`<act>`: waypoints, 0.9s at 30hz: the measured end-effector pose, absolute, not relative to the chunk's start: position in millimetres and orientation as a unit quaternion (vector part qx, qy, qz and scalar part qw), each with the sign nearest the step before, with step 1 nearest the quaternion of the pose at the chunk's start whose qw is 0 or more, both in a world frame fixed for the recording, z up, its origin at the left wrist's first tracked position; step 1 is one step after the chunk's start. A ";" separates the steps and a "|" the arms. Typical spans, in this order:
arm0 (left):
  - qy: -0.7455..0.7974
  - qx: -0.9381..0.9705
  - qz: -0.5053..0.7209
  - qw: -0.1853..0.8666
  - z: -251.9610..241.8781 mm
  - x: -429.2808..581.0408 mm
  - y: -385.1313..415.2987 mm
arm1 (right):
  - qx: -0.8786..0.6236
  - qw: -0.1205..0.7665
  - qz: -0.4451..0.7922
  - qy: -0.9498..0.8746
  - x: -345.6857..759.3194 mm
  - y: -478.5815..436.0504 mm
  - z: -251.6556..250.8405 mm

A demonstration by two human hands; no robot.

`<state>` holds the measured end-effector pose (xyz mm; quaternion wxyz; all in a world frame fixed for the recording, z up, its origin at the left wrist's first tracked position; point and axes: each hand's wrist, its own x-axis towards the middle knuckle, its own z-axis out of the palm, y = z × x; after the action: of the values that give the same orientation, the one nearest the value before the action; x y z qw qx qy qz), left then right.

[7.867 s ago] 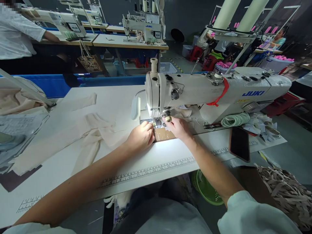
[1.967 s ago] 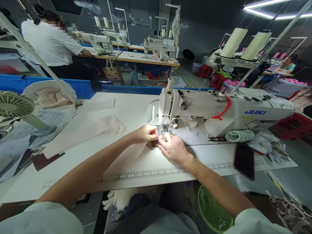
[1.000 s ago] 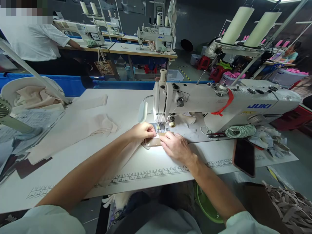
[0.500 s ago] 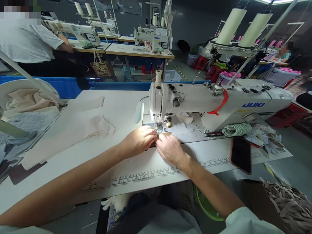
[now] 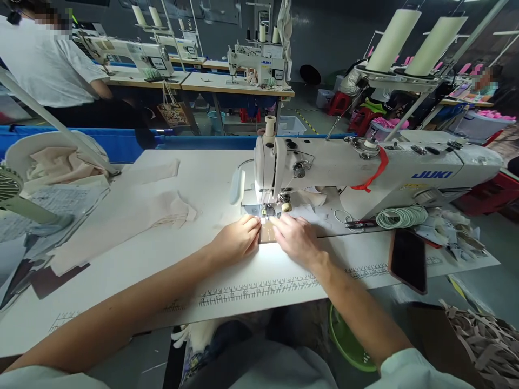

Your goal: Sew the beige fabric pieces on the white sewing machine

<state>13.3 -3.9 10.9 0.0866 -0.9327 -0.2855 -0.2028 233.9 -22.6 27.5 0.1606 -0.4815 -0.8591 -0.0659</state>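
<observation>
A white sewing machine with a blue JUKI mark stands on the table. In front of its needle and presser foot lies a small flat brown piece with pale marks on it; its material I cannot make out. At its left edge is my left hand, closed, with the fingers pressed together on the piece. On its right edge my right hand is closed too, its thumb and forefinger near the presser foot. The fingertips partly hide the piece's edges.
Pale cloth pieces lie on the left of the table, near a small fan. A phone, a coil of pale cord and scraps stand right. A co-worker is at the back left.
My hands have moved apart, leaving more of the brown piece showing between them. The view has shifted slightly. The co-worker's arm has drawn back.
</observation>
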 end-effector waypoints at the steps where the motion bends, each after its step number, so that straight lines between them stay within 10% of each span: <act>1: -0.294 -0.930 -0.200 0.090 9.4 15.7 -2.3 | -0.488 0.169 -0.071 -0.853 237.0 -20.1 27.2; 27: -0.301 -0.931 -0.189 0.081 11.5 21.3 7.5 | -0.610 0.214 0.077 -0.759 245.4 22.6 35.8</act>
<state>21.3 7.5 11.5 0.0814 -0.9310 -0.3014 -0.1890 245.4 22.6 35.8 0.2142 -0.6103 -0.7588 0.0769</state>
